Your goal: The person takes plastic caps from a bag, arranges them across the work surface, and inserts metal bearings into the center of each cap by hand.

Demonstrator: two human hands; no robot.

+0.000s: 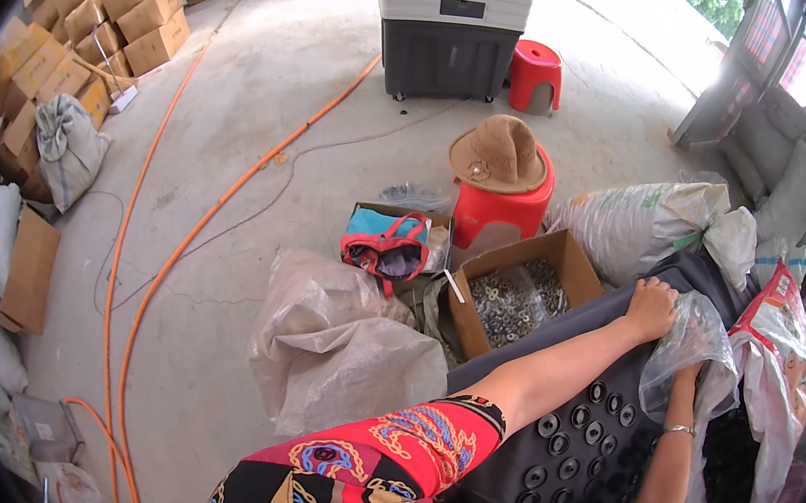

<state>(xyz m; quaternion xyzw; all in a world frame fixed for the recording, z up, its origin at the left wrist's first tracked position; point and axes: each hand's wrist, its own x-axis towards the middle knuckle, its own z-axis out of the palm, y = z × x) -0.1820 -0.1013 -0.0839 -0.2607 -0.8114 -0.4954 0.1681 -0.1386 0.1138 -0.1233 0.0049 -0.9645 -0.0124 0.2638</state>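
Note:
My left hand (653,309) is closed at the upper edge of a clear plastic bag (677,344), with the arm stretched across a dark grey cloth (533,435). Against the lower side of that bag is my right hand (687,374), a bracelet on its wrist. The plastic covers its fingers, so their grip is hidden. Black round ring-like parts (569,468) lie spaced in rows on the cloth between my arms. To the right, a white and red woven sack (770,349) stands with its mouth spread, beside more dark parts.
Ahead is a cardboard box (579,266) of small metal washers. Behind it, a red stool (503,210) carries a brown hat (501,156). A full white sack (638,220) lies at right, a crumpled plastic sack (336,358) at left. Orange hoses (210,214) cross the floor.

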